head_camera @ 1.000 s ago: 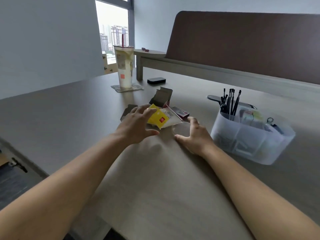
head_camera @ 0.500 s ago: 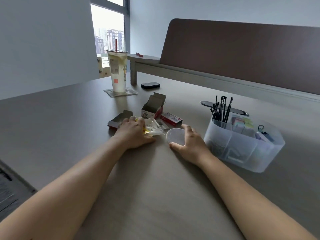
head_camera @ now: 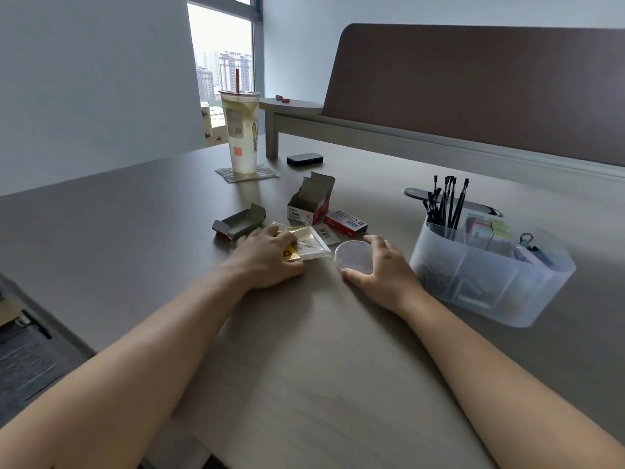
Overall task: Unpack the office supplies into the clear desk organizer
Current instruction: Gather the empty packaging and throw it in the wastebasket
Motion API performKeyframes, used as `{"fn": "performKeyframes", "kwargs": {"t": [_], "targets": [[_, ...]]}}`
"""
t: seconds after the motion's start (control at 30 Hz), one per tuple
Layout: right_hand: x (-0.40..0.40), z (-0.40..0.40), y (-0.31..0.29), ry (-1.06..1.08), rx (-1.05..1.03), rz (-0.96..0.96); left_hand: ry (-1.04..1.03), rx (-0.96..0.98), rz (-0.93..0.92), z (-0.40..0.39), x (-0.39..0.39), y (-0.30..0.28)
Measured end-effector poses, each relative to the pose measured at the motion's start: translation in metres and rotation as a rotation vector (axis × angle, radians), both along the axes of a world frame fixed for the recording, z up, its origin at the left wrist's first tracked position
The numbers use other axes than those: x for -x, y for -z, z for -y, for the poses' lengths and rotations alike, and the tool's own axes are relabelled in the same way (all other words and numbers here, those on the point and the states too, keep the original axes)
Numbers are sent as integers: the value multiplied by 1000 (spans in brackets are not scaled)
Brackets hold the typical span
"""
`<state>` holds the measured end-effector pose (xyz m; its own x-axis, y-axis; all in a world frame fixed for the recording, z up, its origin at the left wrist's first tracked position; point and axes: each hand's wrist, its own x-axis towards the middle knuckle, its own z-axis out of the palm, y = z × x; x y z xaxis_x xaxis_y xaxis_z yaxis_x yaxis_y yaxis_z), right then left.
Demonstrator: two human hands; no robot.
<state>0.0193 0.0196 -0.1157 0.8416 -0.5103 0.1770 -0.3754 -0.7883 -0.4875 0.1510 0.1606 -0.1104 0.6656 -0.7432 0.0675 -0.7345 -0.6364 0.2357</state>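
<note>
My left hand (head_camera: 267, 257) lies on the desk with its fingers curled over a clear plastic packet with a yellow insert (head_camera: 306, 245), pinning it down. My right hand (head_camera: 380, 265) cups a round clear lid (head_camera: 353, 257) lying flat on the desk, thumb in front and fingers behind it. The clear desk organizer (head_camera: 487, 282) stands to the right and holds black pens (head_camera: 446, 204), sticky notes, paper clips and binder clips.
An open red-and-white box (head_camera: 309, 206), a small red staple box (head_camera: 345, 222) and a flattened grey carton (head_camera: 238, 220) lie behind my hands. A tall iced drink (head_camera: 240, 130) stands on a coaster at the back left, next to a black case (head_camera: 304, 159). A brown partition lines the far edge.
My left hand lowered the yellow packet from the air onto the desk and now rests over it. My right hand stayed by the clear lid.
</note>
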Motion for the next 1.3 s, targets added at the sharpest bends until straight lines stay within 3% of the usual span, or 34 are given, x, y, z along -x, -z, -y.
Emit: {"fn": "performKeyframes", "kwargs": {"t": [0.2,0.3,0.5,0.63,0.8,1.03,1.3], "targets": [[0,-2,0,7,5,19,15,33,332,-13,5,1],[0,-2,0,9,1,19,82,140,499,-15,3,-1],[-2,-4,-3,-14,-20,73,130,294,619,-20,1,-7],[-2,-14,-8,-49,-73,176,126,508,468,-27,1,-12],[-1,-34,-17,-77,-141,289,-64,741,287,-46,17,-30],[-2,-85,-26,-196,-218,308,-296,862,136,-115,35,-36],[-16,-195,-24,-452,-195,268,-557,843,196,-255,56,-29]]}}
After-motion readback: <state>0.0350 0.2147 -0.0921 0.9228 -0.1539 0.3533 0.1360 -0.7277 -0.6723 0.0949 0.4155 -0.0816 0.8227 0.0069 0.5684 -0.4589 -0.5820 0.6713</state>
